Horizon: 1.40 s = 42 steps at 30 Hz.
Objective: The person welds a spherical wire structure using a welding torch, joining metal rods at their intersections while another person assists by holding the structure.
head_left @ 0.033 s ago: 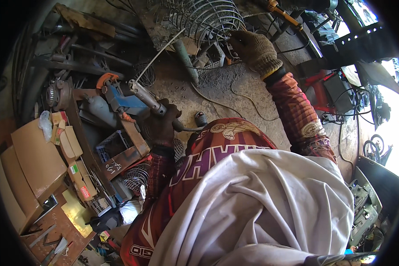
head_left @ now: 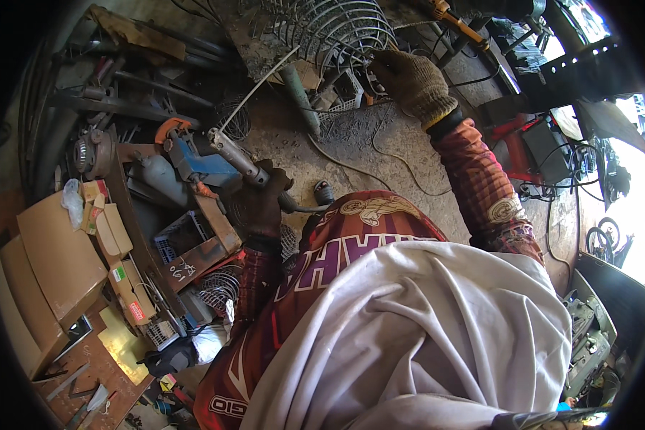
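Observation:
In a dark glove, my left hand (head_left: 259, 204) is wrapped round a metal welding electrode holder (head_left: 238, 159), its cable running off to the right near my shirt. A thin pale welding rod (head_left: 259, 84) sticks out of the holder's head and slants up to the right, its tip near the wire rings. My right hand (head_left: 412, 84), in a tan knitted glove, reaches far forward. Its fingers are closed at the right end of a coil of round wire rings (head_left: 337, 30); the fingertips are partly hidden. The coil rests on a dark metal work surface (head_left: 247, 43).
A green cylinder (head_left: 299, 99) and a crate (head_left: 347, 92) stand below the coil. Cables (head_left: 351, 168) cross the floor. On the left are a blue power tool (head_left: 204, 168) and cardboard boxes (head_left: 61, 258). An orange-handled tool (head_left: 462, 25) lies at the far right.

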{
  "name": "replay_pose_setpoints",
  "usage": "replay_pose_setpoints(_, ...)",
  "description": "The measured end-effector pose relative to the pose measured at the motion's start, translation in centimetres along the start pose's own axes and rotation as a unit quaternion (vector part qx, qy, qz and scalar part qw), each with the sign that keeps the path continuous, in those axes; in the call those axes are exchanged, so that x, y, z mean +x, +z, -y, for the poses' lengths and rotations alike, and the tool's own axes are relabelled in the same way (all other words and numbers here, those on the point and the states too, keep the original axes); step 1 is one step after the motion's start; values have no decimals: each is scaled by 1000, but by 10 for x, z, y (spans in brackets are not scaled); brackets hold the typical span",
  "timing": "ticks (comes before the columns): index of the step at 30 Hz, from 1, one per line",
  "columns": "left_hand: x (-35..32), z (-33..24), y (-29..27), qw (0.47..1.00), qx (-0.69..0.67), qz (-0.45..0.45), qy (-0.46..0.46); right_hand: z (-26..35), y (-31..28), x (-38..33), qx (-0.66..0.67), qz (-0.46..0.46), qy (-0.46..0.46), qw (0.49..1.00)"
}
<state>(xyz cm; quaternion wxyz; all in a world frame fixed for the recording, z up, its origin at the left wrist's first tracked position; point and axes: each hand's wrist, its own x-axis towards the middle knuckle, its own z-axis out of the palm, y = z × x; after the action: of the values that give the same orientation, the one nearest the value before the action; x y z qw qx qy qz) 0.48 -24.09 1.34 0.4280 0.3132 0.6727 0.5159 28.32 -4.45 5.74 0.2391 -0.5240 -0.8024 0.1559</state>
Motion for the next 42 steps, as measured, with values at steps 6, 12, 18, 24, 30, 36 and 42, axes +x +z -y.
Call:
replay_pose_setpoints(6,12,12,-15,999,7,46,7,8,-1,-6,-20,-3,-1,1000)
replay_pose_setpoints(12,17,7,-17,998,33,58,-2,12,0,-8,-20,1,16,1000)
replay_pose_setpoints(18,20,5,-14,998,12,51,-29,4,9,-10,19,-22,-11,1000)
replay_pose_setpoints(24,20,0,-5,997,54,47,20,2,14,-14,42,-48,-15,998)
replay_pose_setpoints(30,28,5,-8,998,32,51,-31,13,5,-13,45,-26,3,999)
replay_pose_setpoints(36,34,6,-5,998,33,45,-12,9,9,-12,33,-49,-11,998)
replay_pose_setpoints(42,36,-1,1,994,89,54,22,6,7,-12,19,-19,0,1000)
